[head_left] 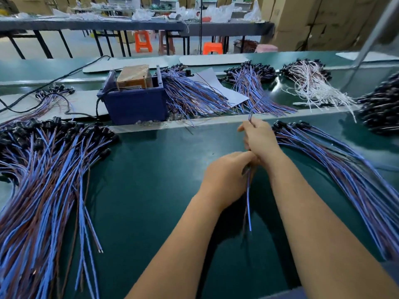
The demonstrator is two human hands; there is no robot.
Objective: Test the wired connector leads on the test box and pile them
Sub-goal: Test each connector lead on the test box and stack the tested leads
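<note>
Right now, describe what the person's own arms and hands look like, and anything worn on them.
Both forearms are bare all the way to the bottom of the picture: no sleeves show. The left hand and the right hand wear no gloves. No ring, watch, wrist strap or bracelet shows on either one. No markings or cables are on them.

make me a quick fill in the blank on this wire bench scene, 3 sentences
1. Both hands, left hand and right hand, hold one thin ____ and brown wire lead.
2. The dark blue plastic test box sits on the person's ____ side.
3. The bundle of white wire leads lies on the far ____ of the green bench.

Missing words: blue; left; right
</note>
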